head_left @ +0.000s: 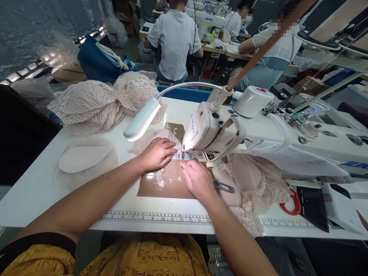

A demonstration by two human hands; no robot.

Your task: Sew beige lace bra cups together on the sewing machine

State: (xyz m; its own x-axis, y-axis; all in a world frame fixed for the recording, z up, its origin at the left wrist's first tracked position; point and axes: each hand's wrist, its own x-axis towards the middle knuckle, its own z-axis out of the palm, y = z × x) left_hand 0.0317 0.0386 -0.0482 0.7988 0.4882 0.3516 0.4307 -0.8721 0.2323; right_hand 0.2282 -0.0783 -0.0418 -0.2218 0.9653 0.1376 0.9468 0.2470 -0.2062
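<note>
A white sewing machine (pixel 218 130) stands on the white table (pixel 37 184). My left hand (pixel 156 153) lies flat, fingers stretched, pressing pale lace fabric (pixel 169 136) toward the needle area. My right hand (pixel 197 180) rests beside it, fingers extended forward onto the fabric just in front of the presser foot. Both hands lie on a glossy brown taped patch (pixel 163 184). A metal clip or tweezers (pixel 224 186) lies just right of my right hand.
A pile of lace bra cups (pixel 97 101) sits at the back left, a flat pale pad (pixel 84 157) nearer. A gooseneck lamp (pixel 142 119) hangs over the work. More lace (pixel 253 184), red-handled scissors (pixel 291 203) lie right. Other people sew at tables behind.
</note>
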